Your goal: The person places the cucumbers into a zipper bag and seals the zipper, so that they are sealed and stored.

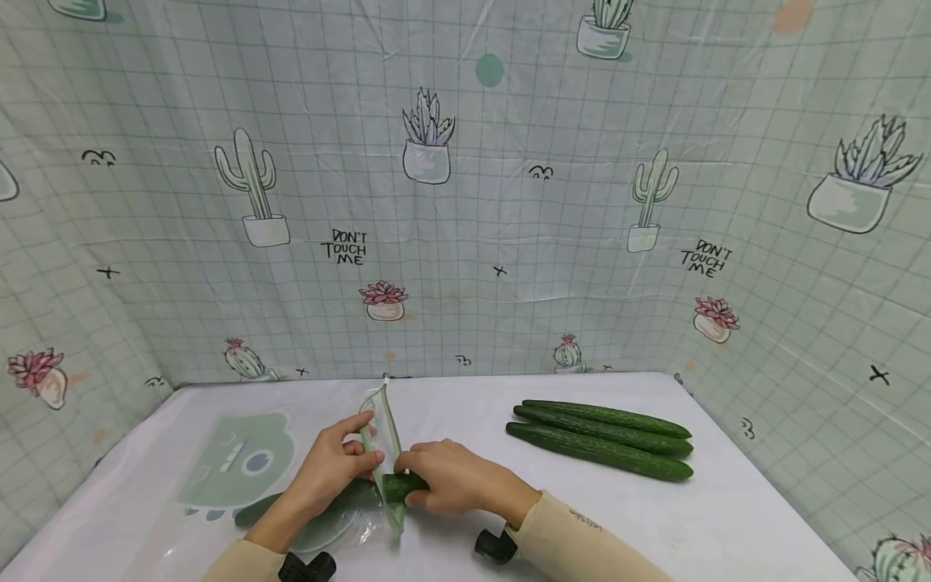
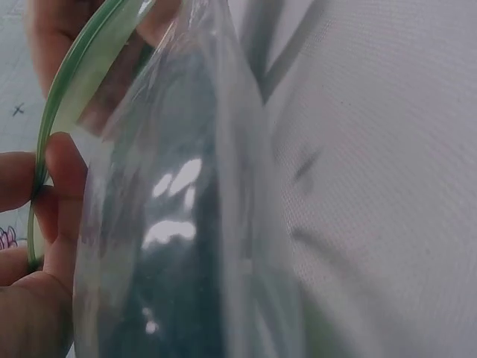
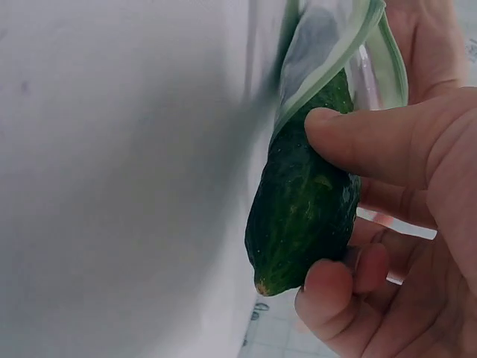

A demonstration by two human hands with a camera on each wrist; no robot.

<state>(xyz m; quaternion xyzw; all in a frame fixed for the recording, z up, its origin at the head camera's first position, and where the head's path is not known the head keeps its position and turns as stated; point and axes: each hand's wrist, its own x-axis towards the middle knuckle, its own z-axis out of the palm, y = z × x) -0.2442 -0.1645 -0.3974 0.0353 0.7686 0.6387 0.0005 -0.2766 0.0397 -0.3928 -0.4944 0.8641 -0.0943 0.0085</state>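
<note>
A clear zip bag [image 1: 349,529] with a green rim and a pale green printed figure lies on the table, its mouth held upright and apart. My left hand [image 1: 330,469] pinches the bag's green edge between fingers and thumb, as the left wrist view [image 2: 56,224] also shows. Most of a cucumber [image 1: 254,511] is inside the bag. Its near end [image 3: 305,216] sticks out of the mouth, and my right hand [image 1: 454,477] grips that end with thumb and fingers. Through the plastic, the cucumber's body looks dark and blurred in the left wrist view.
Three more cucumbers [image 1: 604,440] lie side by side at the right of the white table [image 1: 465,412]. Another pale green dinosaur-like print [image 1: 240,461] shows at the left. A grid-patterned curtain [image 1: 465,242] with cactus drawings encloses the back and sides.
</note>
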